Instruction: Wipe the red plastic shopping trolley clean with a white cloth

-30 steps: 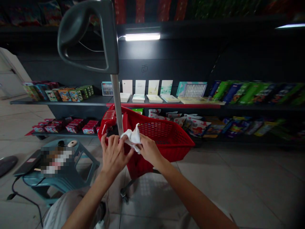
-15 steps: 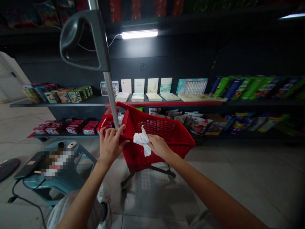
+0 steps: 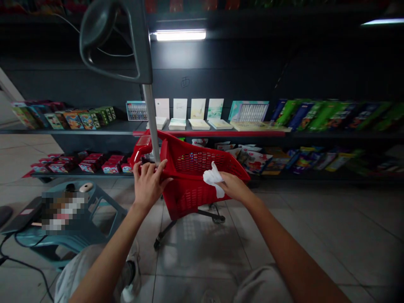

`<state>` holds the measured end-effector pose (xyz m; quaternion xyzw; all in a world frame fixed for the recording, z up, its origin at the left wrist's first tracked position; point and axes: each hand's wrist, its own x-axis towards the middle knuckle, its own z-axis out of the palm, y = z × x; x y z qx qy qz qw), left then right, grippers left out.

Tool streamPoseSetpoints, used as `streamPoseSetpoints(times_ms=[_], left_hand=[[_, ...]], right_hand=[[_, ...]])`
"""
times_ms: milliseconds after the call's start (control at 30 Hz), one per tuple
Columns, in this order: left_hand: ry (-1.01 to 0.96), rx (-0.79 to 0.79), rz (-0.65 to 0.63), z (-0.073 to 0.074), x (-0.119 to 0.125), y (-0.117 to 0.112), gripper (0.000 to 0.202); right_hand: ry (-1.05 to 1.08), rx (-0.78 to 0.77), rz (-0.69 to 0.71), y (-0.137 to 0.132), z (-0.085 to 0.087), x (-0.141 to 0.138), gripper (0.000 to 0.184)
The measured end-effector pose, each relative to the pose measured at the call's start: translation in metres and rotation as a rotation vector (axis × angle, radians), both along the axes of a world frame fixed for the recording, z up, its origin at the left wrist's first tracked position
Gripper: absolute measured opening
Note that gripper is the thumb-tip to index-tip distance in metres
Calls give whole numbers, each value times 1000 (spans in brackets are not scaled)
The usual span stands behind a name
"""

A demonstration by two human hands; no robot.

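Note:
A red plastic shopping cart (image 3: 186,198) stands in front of me, its basket pointing right. My left hand (image 3: 147,182) grips the cart's near rim close to the handle end, fingers over the edge and thumb to the right. A crumpled white cloth (image 3: 212,176), perhaps a wipe, is pinched in my right hand (image 3: 232,186). That hand is at the near side rim toward the front of the basket; whether the cloth touches the rim I cannot tell. A metal pole with a grey looped handle (image 3: 145,50) rises at the cart's handle end.
Behind the cart, a dark shelf (image 3: 195,134) bears books, boxes and snack bags. A blue-grey plastic stool (image 3: 78,227) stands at left with a dark device (image 3: 23,216) and cables on it. My knees are below; tiled floor (image 3: 309,235) extends to the right.
My right hand has moved right along the near side of the basket with the white cloth. My left hand stays on the rim. The view has shifted slightly.

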<state>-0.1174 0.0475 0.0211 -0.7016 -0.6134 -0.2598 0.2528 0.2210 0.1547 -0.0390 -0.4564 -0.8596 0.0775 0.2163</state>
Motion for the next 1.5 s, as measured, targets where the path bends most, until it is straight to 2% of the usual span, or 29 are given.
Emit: streamPoseSetpoints(times_ms=[67,167,300,533,633,767,933,1033,1167,1367,1500], left_hand=[[-8,3,2,0,2,0,62],[0,4,11,0,3,-1,61],[25,22,32,0,6,0,58],[8,17,20,0,10,0,58],[-16,5,7,1,10,-1,59],[-20,-8,-15,1,10,-2,62],[-24,-11,6,0,9,0,63],[-22,-14,8,-1,9,-1,63],[-6,-10,9,0,8,-2,64],[7,-19,6,0,6,-3,66],[-2,-33,-1,1,6,-2,71]], right_hand=[[104,29,27,0,-6,5,42],[208,106,29,-5,-8,-2,50],[252,148,7,-17,0,-29,46],[413,102,136,-23,15,-80,34],[448,91,190,-28,21,-108,36],[432,133,246,-39,29,-145,41],[258,205,185,-42,31,-162,25],[200,186,169,-38,28,-152,20],[111,141,119,-29,19,-119,18],[2,94,1,-1,-11,-32,28],[60,99,-96,15,-31,31,38]])
